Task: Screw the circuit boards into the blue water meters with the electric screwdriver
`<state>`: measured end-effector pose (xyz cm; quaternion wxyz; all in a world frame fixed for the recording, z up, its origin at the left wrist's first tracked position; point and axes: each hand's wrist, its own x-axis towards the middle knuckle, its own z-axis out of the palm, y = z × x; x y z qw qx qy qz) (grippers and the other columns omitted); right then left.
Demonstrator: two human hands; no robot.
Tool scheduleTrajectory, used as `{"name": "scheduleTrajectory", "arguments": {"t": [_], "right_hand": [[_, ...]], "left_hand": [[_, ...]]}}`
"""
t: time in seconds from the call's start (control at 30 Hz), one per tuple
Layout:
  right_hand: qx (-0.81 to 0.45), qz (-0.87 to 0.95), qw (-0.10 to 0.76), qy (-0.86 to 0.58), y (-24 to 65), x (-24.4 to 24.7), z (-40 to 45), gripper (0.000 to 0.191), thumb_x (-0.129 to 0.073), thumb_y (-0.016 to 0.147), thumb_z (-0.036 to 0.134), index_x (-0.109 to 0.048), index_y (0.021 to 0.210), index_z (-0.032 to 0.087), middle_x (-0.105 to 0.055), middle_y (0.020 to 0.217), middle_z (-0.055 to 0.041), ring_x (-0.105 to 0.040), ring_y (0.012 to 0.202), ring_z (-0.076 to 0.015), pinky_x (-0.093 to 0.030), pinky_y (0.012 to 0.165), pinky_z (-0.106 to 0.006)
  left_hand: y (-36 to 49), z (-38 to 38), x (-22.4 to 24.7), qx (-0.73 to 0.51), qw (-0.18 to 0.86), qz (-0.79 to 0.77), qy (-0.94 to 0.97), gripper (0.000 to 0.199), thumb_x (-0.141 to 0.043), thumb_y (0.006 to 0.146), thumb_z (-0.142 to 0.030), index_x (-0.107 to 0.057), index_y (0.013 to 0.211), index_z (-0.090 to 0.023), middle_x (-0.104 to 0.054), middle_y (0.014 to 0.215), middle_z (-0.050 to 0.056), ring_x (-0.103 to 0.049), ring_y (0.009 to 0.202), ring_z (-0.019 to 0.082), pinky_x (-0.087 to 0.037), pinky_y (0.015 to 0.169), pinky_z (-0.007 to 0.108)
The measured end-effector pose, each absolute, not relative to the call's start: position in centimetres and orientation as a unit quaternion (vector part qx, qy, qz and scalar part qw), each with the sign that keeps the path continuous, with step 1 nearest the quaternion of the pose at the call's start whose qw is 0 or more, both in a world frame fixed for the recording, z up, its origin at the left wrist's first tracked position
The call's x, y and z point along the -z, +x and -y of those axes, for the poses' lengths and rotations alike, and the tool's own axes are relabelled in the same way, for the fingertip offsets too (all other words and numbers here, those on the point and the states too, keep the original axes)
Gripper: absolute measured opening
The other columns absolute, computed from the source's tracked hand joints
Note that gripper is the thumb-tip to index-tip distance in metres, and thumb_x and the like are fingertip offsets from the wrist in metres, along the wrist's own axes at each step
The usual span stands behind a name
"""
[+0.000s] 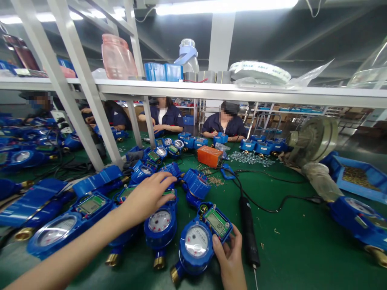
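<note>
My right hand grips the edge of a blue water meter, thumb on top and fingers along its side. This meter has a round dial, a brass threaded end, and an uncovered green circuit board with a small display. My left hand reaches across a second water meter, fingers stretched and thumb apart, over its display end. Whether the fingertips touch it cannot be made out. Behind the right-hand meter stands another blue meter. Beside my right hand lies a black electric screwdriver with a thin bit.
Several more water meters crowd the left. Loose screws lie near an orange box. Cables cross the green mat on the right, near a blower and a blue parts bin. Co-workers sit opposite beneath a shelf.
</note>
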<state>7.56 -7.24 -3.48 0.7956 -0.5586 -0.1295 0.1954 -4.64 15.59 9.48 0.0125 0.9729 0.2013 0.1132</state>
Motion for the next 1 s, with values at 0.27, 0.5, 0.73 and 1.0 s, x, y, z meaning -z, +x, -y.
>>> {"name": "scheduleTrajectory", "arguments": {"t": [0.27,0.5,0.73,1.0], "right_hand": [[-0.192,0.124,0.803,-0.55,7.7,4.2,7.0,0.077,-0.08,0.07,0.058,-0.039,0.125,0.024,-0.059,0.119,-0.0115,-0.067,0.096,-0.0278,-0.058,0.082,-0.035],[-0.185,0.104,0.817,-0.535,7.8,5.2,6.5,0.08,-0.082,0.067,0.061,-0.039,0.124,0.024,-0.056,0.121,-0.0145,-0.068,0.093,-0.0286,-0.059,0.076,-0.034],[-0.181,0.105,0.811,-0.547,8.0,5.8,6.3,0.079,-0.079,0.069,0.064,-0.037,0.124,0.025,-0.058,0.121,-0.0152,-0.068,0.091,-0.0291,-0.058,0.075,-0.035],[-0.163,0.101,0.807,-0.559,7.9,6.2,6.0,0.081,-0.078,0.067,0.068,-0.038,0.123,0.026,-0.058,0.119,-0.0134,-0.068,0.09,-0.028,-0.058,0.075,-0.033]], "left_hand": [[1.2,-28.7,-7.1,0.037,0.071,-0.318,0.945,0.045,-0.06,0.09,-0.039,-0.05,0.128,-0.018,-0.057,0.124,0.01,-0.061,0.104,0.023,-0.053,0.087,0.044],[2.3,-28.6,-4.4,0.073,0.051,-0.359,0.929,0.051,-0.06,0.091,-0.039,-0.044,0.135,-0.02,-0.05,0.135,0.011,-0.057,0.111,0.025,-0.052,0.091,0.047],[4.0,-27.4,-3.7,0.067,0.004,-0.448,0.892,0.055,-0.06,0.091,-0.041,-0.04,0.139,-0.022,-0.046,0.139,0.012,-0.057,0.111,0.026,-0.053,0.089,0.048],[5.0,-29.0,-3.6,0.037,-0.018,-0.477,0.878,0.049,-0.059,0.091,-0.041,-0.046,0.133,-0.02,-0.051,0.132,0.011,-0.06,0.106,0.024,-0.055,0.085,0.044]]}}
